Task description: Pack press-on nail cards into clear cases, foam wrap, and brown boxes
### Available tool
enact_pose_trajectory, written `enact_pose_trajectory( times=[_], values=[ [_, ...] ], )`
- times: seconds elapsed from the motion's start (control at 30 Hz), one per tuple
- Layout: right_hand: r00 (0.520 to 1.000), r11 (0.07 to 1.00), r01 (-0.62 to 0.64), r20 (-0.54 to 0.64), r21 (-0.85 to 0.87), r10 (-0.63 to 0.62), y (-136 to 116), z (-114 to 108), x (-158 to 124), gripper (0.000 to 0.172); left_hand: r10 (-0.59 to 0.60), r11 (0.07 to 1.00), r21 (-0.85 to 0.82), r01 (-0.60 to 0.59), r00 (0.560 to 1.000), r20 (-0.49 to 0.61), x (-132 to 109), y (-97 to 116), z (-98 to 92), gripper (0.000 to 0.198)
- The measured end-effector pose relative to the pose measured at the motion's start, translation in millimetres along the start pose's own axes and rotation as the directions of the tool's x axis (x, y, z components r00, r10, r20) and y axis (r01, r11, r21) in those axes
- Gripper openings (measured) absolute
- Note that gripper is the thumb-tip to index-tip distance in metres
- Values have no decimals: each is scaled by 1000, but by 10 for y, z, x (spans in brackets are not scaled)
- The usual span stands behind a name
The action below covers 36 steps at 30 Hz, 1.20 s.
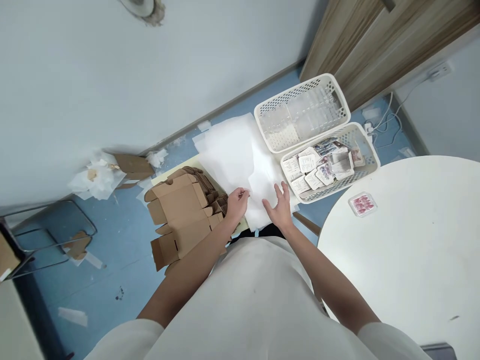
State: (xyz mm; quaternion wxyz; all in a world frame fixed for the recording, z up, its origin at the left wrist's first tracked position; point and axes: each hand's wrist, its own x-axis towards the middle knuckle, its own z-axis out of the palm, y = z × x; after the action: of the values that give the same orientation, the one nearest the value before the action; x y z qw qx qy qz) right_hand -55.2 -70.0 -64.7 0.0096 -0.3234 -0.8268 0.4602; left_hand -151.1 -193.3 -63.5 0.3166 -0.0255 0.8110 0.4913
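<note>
My left hand is closed in a pinch at the edge of a thin white sheet, which lies on a stack of larger white sheets. Over the near right part of the sheets is my right hand, its fingers spread and holding nothing. Left of my left hand lie flattened brown cardboard boxes, with several more folded ones behind the top one.
Two white baskets stand right of the sheets: a far basket with clear plastic cases and a near basket with printed cards and packs. A round white table at right bears a small clear case. Wrapping scraps lie by the wall.
</note>
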Motion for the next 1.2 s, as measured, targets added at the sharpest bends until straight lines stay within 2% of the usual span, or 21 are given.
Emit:
enact_pose_trajectory(
  times=[0.07, 0.17, 0.23, 0.37, 0.47, 0.6, 0.7, 0.83, 0.97, 1.1, 1.2],
  values=[
    [994, 996, 91, 70, -21, -89, -89, -55, -76, 76, 34, 999, -1, -34, 999, -3, -54, 26, -37, 20],
    [958, 975, 222, 196, -32, -212, -256, -90, -174, 92, 89, 996, 8, -89, 996, 10, -160, 100, -70, 22],
    [944, 965, 262, 217, -29, -250, -364, -88, -214, 93, 117, 993, -3, -117, 993, 28, -249, 164, -76, 23],
    [972, 977, 211, 116, -36, -205, -510, -124, -235, 61, 218, 972, -114, -205, 969, 117, -446, 273, -74, 20],
    [991, 992, 126, 34, 0, -126, -531, -241, -265, 47, 296, 950, -152, -273, 943, 152, -564, 247, -104, 21],
    [995, 991, 52, -95, 120, -40, -420, -468, -451, 37, 255, 966, 38, -257, 966, 46, -634, 47, -160, 47],
    [979, 973, -10, -196, 230, 56, -283, -646, -691, 30, 177, 974, 130, -184, 982, 60, -639, -99, -110, 65],
    [932, 915, -28, -320, 402, 169, -71, -848, -1031, 24, 41, 987, 142, -75, 972, 232, -653, -171, 142, 79],
    [849, 787, 9, -421, 616, 320, 187, -995, -1346, 18, -33, 994, 108, -15, 900, 434, -747, -134, 501, 79],
    [758, 641, 19, -430, 767, 491, 480, -1148, -1718, 18, 116, 980, 78, -183, 846, 521, -935, -23, 916, 55],
    [653, 585, 54, -472, 809, 592, 743, -1298, -2063, 17, 222, 949, 45, -312, 761, 609, -1130, 55, 1318, 50]
  ],
)
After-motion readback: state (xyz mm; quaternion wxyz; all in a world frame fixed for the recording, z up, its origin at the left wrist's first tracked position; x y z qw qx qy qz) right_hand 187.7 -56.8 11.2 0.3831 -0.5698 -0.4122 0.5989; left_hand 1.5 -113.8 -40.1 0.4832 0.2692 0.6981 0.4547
